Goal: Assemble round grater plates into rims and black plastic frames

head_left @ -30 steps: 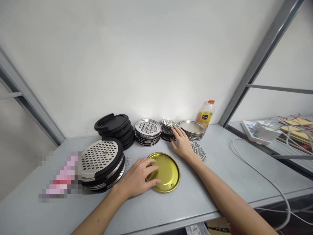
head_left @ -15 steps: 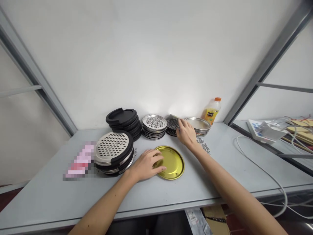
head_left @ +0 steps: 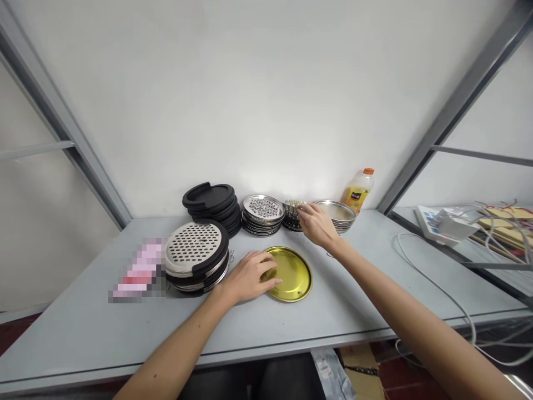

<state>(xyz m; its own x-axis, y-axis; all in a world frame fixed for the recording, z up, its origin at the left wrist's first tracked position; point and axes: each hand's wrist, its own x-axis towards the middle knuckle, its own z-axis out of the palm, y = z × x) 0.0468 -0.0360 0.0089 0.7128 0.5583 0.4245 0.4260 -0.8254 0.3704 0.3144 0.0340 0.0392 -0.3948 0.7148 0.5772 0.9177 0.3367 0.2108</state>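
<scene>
A gold round metal lid point(head_left: 293, 272) lies flat on the table in front of me. My left hand point(head_left: 253, 276) rests at its left edge, fingers spread and curved over the rim. Farther back, my right hand point(head_left: 318, 223) pinches the edge of a dark perforated disc point(head_left: 293, 205), which looks tilted on top of a short stack of similar dark discs point(head_left: 291, 224). My fingers hide part of that disc. Left of it stands a stack of silver grater discs point(head_left: 263, 209); to the right is a stack of plain silver lids point(head_left: 339, 211), partly behind my right hand.
Black rings point(head_left: 210, 200) are piled at the back left. Before them sits a stack of black-rimmed grater discs point(head_left: 195, 250), beside a blurred pink item point(head_left: 144, 266). A juice bottle point(head_left: 358, 191) stands by the wall. A power strip point(head_left: 437, 225) and white cable point(head_left: 433, 283) lie right.
My right hand has drawn slightly closer in its grip at the dark discs, and the top disc now looks tilted up. My left hand stays at the gold lid.
</scene>
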